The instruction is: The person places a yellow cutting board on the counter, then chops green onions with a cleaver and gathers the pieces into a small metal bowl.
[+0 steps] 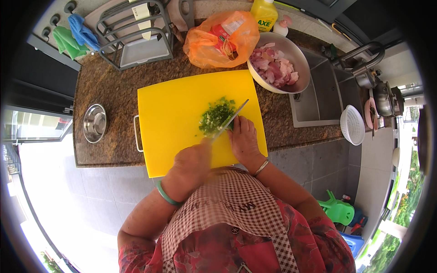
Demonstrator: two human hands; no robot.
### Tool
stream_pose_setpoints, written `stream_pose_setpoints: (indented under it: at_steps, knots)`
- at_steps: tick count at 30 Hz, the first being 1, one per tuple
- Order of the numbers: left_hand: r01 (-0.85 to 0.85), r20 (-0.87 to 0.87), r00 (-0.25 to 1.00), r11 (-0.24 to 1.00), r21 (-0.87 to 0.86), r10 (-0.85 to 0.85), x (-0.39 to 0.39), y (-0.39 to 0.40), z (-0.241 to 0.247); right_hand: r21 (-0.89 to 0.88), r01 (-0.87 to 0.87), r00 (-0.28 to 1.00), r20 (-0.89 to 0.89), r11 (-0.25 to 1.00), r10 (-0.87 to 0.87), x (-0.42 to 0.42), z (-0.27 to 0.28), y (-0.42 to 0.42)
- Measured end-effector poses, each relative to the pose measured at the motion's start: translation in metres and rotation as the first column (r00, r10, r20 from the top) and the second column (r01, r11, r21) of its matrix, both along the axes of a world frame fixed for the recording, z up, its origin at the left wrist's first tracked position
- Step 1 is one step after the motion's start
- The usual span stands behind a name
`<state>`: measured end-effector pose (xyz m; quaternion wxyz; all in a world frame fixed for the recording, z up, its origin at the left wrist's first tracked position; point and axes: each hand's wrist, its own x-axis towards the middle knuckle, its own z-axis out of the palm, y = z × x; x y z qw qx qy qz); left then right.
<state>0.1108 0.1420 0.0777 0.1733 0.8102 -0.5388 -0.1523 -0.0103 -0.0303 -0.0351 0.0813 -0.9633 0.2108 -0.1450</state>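
Observation:
My left hand [193,160], blurred, grips a kitchen knife [232,117] by its handle, which the fingers hide. The blade slants up and right over a yellow cutting board [170,116]. Just left of the blade lies a heap of finely chopped greens [215,117], perhaps scallions. My right hand [244,140] rests on the board to the right of the blade, fingers curled close to it. A bit of uncut green shows under those fingertips; the rest is covered by the hand.
Behind the board stand an orange plastic bag [222,41] and a bowl of raw cut meat [275,66]. A steel bowl [95,123] sits left on the granite counter [119,85]. A sink [307,105], white colander [352,125] and dish rack [143,44] are also around.

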Motion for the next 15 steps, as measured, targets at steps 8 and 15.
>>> stream_pose_setpoints:
  at_steps: [8, 15]
  knots:
    - [-0.039, 0.014, 0.999, 0.997, 0.064, 0.038, 0.006, -0.036, -0.042, 0.078, -0.014, 1.0, 0.008, 0.997, 0.013, 0.0, -0.002, 0.0]
    - [-0.123, -0.186, 0.974, 0.992, 0.042, 0.129, 0.01, -0.015, -0.003, 0.073, -0.013, 0.994, 0.105, 0.997, 0.005, -0.003, -0.003, -0.003]
